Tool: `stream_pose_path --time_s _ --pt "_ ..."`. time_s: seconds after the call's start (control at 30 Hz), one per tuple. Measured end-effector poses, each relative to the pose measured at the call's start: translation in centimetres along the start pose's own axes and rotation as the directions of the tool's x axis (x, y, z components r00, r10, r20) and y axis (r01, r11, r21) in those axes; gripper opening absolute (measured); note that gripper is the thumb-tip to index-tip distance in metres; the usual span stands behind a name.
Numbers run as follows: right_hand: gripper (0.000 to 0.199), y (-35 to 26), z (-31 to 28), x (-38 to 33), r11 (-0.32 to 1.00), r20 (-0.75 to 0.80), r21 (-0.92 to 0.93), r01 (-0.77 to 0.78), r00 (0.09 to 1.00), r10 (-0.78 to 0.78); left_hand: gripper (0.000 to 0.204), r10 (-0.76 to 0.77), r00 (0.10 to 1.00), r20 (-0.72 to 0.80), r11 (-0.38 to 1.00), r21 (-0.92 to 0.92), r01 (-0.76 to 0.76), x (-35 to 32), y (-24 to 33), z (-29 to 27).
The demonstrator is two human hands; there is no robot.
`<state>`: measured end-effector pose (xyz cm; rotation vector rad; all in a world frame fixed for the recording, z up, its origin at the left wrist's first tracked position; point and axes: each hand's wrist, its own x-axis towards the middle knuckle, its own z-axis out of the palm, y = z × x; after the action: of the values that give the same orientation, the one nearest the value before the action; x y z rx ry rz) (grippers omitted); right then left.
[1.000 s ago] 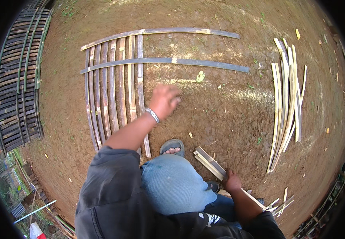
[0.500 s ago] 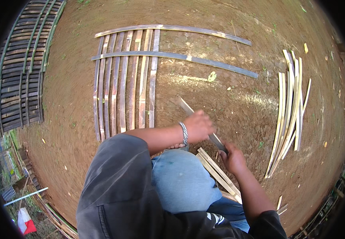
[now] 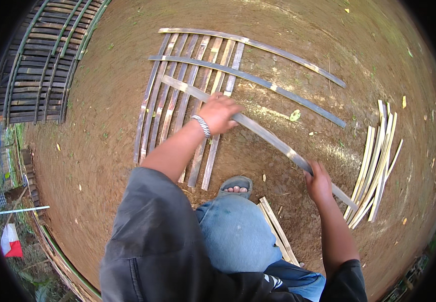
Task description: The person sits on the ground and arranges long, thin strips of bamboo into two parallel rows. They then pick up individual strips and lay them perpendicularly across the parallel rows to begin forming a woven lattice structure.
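A long, flat bamboo slat [image 3: 267,135] slants in front of me, its far-left end over the laid-out slats. My left hand [image 3: 220,111], with a braided band at the wrist, is closed over it left of its middle. Farther down toward its right end, my right hand [image 3: 319,180] grips the same slat. Several dark slats [image 3: 194,75] lie side by side on the ground. Across their upper part run two crosswise slats, a far one [image 3: 298,59] and a nearer one [image 3: 298,98], both reaching well past them to the right.
A pile of pale bamboo strips [image 3: 379,166] lies on the right. More strips [image 3: 280,232] rest beside my bent knee [image 3: 238,231] and sandalled foot [image 3: 236,187]. At the upper left stands a finished-looking slatted bamboo panel [image 3: 47,65]. A red and white cloth [image 3: 12,241] hangs at lower left.
My hands have moved forward and farther apart, carrying the slat out over the laid-out ones. The view has shifted, and my sandalled foot now shows more fully.
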<state>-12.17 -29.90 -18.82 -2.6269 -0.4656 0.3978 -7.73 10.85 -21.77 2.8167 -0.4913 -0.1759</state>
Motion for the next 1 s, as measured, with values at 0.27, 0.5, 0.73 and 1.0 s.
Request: stream_pose_path --time_s 0.27,0.5,0.73,1.0 --pt "0.042 -6.3 0.8 9.9 0.972 0.097 -0.235 -0.004 0.995 0.028 0.036 -0.070 0.993 -0.100 0.977 -0.209 0.048 2.4 -0.4 3.3" --pt "0.044 1.6 -0.6 8.0 0.872 0.022 -0.467 -0.147 0.984 0.178 0.038 -0.118 0.989 -0.084 0.981 -0.167 0.103 4.6 -5.0 3.5" --pt "0.043 3.9 -1.5 8.2 0.856 -0.004 -0.485 -0.180 0.979 0.203 0.037 -0.134 0.989 -0.055 0.984 -0.126 0.126 5.2 -4.5 4.2" --pt "0.034 4.7 -0.3 9.3 0.841 0.024 -0.500 -0.208 0.967 0.254 0.041 -0.194 0.980 0.039 0.978 -0.073 0.196 4.0 -4.0 4.6"
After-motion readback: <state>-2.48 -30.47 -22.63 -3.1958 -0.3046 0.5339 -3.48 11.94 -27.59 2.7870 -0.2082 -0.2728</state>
